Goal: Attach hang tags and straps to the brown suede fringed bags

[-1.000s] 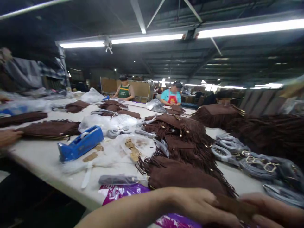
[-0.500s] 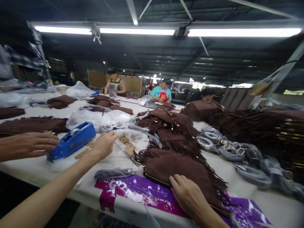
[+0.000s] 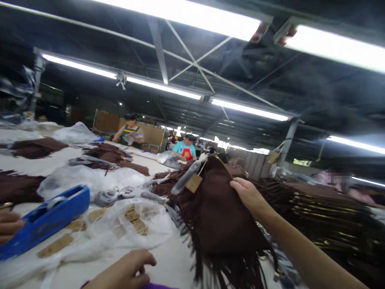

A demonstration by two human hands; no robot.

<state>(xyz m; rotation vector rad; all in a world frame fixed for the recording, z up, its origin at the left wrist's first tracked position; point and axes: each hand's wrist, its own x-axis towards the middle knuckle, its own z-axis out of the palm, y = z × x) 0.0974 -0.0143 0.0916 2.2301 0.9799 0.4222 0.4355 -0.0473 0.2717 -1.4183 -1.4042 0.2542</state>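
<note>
My right hand (image 3: 247,192) grips the top edge of a brown suede fringed bag (image 3: 219,224) and holds it up above the table, its fringe hanging down. A tan paper tag (image 3: 194,182) and a plastic-wrapped strap (image 3: 189,173) dangle at the bag's upper left. At the bottom edge my left hand (image 3: 128,272) rests low over the white table (image 3: 177,261) with its fingers curled in; what they hold, if anything, is hidden. Clear plastic with several tan tags (image 3: 134,214) lies just beyond that hand.
A blue tape dispenser (image 3: 45,220) sits at left, with another person's hand (image 3: 9,226) beside it. More brown fringed bags (image 3: 319,208) are stacked at right and spread across the far table (image 3: 111,154). Plastic bags (image 3: 75,176) lie between. Other workers (image 3: 187,149) are at the far end.
My right hand has lifted the fringed bag off the table. My left arm has drawn back from the tags to the near edge. The camera has tilted upward.
</note>
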